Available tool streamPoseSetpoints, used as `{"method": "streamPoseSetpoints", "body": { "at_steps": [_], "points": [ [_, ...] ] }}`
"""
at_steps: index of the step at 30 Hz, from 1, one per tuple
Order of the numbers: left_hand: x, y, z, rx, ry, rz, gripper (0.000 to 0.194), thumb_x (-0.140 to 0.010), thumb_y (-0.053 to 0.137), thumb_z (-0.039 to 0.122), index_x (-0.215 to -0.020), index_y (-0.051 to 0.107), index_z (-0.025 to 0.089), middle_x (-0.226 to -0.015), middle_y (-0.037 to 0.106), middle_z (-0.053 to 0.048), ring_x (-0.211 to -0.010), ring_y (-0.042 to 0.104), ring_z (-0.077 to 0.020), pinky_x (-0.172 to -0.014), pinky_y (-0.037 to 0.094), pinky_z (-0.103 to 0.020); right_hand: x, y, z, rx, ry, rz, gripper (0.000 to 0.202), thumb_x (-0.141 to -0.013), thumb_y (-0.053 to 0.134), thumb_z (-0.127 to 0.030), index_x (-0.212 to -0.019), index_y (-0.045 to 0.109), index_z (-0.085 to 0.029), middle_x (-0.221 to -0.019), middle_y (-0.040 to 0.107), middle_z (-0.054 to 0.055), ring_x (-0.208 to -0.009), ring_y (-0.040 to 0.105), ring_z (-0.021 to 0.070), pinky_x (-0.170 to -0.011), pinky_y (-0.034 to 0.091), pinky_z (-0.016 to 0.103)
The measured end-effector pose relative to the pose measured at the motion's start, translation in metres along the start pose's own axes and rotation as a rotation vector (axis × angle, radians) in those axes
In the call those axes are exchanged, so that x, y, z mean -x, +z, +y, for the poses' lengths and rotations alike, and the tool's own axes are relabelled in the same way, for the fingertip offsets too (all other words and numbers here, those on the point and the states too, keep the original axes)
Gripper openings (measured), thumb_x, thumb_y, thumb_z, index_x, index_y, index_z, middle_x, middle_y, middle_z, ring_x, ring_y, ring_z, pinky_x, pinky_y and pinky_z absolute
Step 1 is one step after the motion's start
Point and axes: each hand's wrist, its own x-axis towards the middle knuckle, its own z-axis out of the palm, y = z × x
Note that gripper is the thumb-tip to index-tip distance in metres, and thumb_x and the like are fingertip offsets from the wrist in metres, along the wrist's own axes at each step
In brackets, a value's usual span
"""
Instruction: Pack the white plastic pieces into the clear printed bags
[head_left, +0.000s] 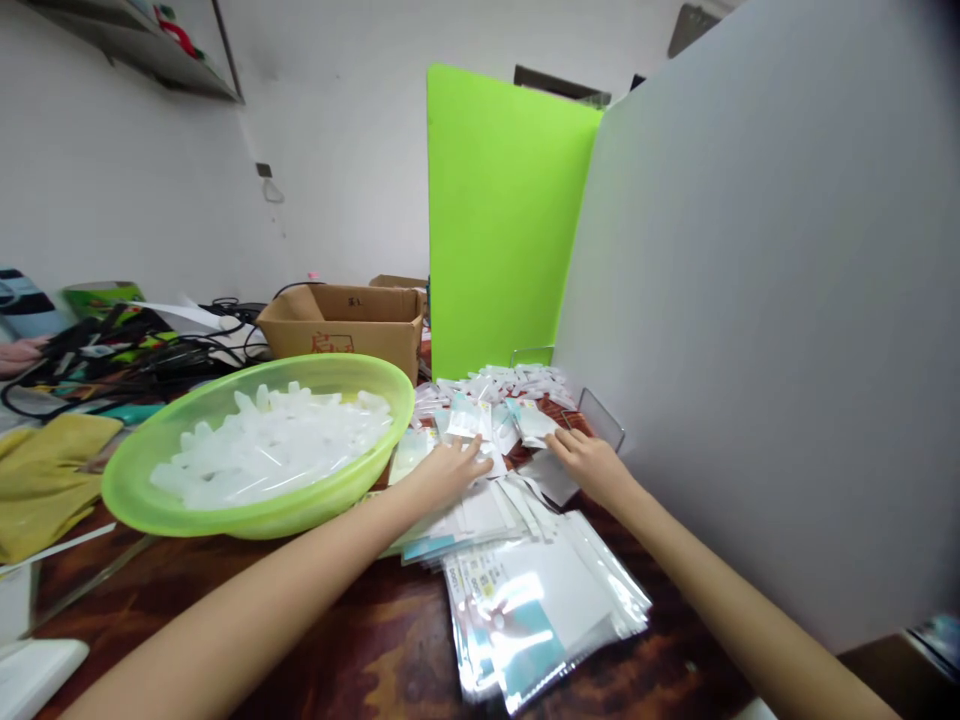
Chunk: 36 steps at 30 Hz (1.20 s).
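Note:
My left hand (pixel 448 468) lies flat, fingers spread, on a fanned row of clear plastic packets (pixel 480 515) on the dark wooden table. My right hand (pixel 587 462) rests beside it, fingertips touching a small white packet (pixel 551 477). Just beyond both hands lies a loose heap of small filled packets (pixel 499 400). In front of the hands sits a stack of glossy bags with teal and white print (pixel 536 610). Neither hand clearly grips anything.
A green plastic basin (pixel 150 480) full of small white plastic parts stands at the left. Behind it are a cardboard box (pixel 345 320), cables and a yellow cloth (pixel 45 470). A bright green panel (pixel 502 220) and a white partition (pixel 772 300) wall in the back and right.

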Motion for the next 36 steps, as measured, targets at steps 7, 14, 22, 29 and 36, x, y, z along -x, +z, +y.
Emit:
{"method": "streamPoseSetpoints", "body": {
  "at_steps": [7, 14, 22, 29, 36],
  "points": [
    [-0.003, -0.017, -0.005, 0.113, -0.057, -0.174, 0.058, -0.083, 0.064, 0.032, -0.135, 0.041, 0.022, -0.147, 0.031, -0.012, -0.131, 0.035, -0.0365, -0.099, 0.038, -0.061, 0.006, -0.013, -0.002, -0.016, 0.139, 0.142, 0.025, -0.091, 0.052, -0.011, -0.115, 0.056, -0.013, -0.115, 0.059, 0.009, -0.101, 0.059, 0.0192, -0.085, 0.05, 0.036],
    [-0.005, -0.022, -0.007, 0.169, -0.074, -0.254, 0.061, -0.082, 0.064, 0.031, -0.137, 0.037, 0.022, -0.15, 0.025, -0.012, -0.133, 0.031, -0.0366, -0.1, 0.039, -0.058, 0.027, -0.032, -0.054, -0.174, 0.16, 0.058, 0.023, -0.085, 0.049, -0.013, -0.101, 0.066, -0.018, -0.109, 0.065, 0.01, -0.097, 0.058, 0.0244, -0.078, 0.047, 0.033],
    [-0.009, -0.017, -0.009, 0.089, -0.02, -0.206, 0.052, -0.085, 0.062, 0.032, -0.132, 0.044, 0.02, -0.142, 0.038, -0.013, -0.123, 0.045, -0.0317, -0.094, 0.046, -0.052, 0.027, -0.024, -0.065, -0.261, 0.28, -0.11, 0.054, -0.081, 0.06, -0.037, -0.127, 0.052, -0.011, -0.139, 0.044, 0.017, -0.121, 0.047, 0.0312, -0.091, 0.046, 0.039],
    [-0.003, -0.002, 0.0, -0.089, -0.01, 0.024, 0.04, -0.089, 0.057, 0.025, -0.127, 0.047, 0.019, -0.134, 0.046, -0.012, -0.111, 0.054, -0.0266, -0.083, 0.053, -0.044, 0.008, -0.03, -0.061, -0.131, 0.222, -0.155, 0.027, -0.088, 0.053, -0.018, -0.114, 0.056, -0.015, -0.123, 0.055, 0.01, -0.099, 0.058, 0.0211, -0.078, 0.051, 0.036],
    [-0.014, 0.008, 0.006, -0.158, -0.091, 0.115, 0.036, -0.087, 0.058, 0.024, -0.123, 0.051, 0.019, -0.131, 0.048, -0.011, -0.113, 0.053, -0.0282, -0.084, 0.053, -0.047, 0.007, -0.006, -0.042, -0.028, 0.278, -0.093, 0.049, -0.088, 0.058, -0.032, -0.132, 0.043, -0.017, -0.138, 0.042, 0.013, -0.115, 0.05, 0.027, -0.087, 0.049, 0.043]
  ]
}}
